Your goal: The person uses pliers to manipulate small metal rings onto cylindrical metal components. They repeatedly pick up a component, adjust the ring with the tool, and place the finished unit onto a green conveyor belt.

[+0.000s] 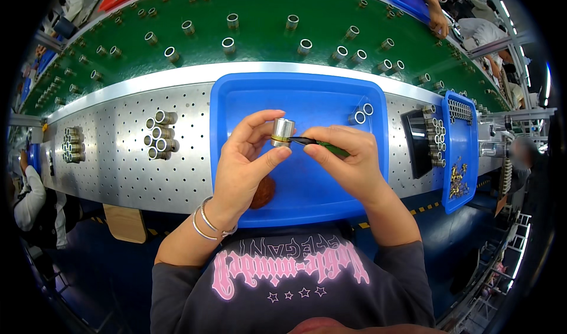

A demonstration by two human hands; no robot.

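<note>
Hands (248,157) pinching metal sleeve (283,131), tweezers (319,143).

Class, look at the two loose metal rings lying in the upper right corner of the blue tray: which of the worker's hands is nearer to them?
Right. The right hand lies just below-left of the two metal rings; the left hand is across the blue tray, farther left.

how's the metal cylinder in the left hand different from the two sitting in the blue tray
The held cylinder is pinched in the left hand above the tray, side on, with a dark tool from the right hand at its base. The two tray cylinders rest untouched on the blue tray, open ends up. All are silvery metal.
</note>
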